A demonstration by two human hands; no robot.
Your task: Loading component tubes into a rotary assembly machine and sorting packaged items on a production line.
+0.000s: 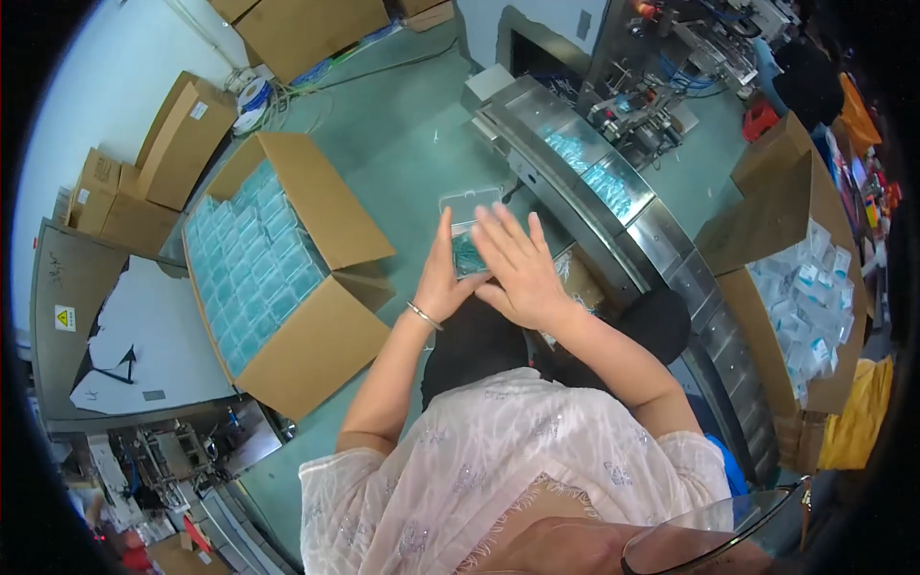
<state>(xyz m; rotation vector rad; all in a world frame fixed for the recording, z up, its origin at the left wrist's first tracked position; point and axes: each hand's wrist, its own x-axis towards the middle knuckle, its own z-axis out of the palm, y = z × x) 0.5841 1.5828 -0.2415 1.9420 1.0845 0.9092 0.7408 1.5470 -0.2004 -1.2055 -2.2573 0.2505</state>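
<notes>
My left hand (443,280) grips a small clear plastic box (467,257) by its left side, with the fingers raised along it and the thumb at its near edge. Teal pieces, too small to make out, show inside. The box's transparent lid (470,203) stands out on the far side, apparently swung open. Over the right part of the box lies my right hand (522,273), its fingers stretched and spread, slightly blurred. That palm hides part of the box; whether it touches the contents I cannot tell.
Left stands a cardboard carton (321,335) holding rows of teal-filled boxes (254,264). A metal conveyor (613,240) carrying teal pieces (585,172) curves along my right. Beyond it, another carton (743,297) holds many clear boxes (805,297). Machinery (642,120) stands at the far right.
</notes>
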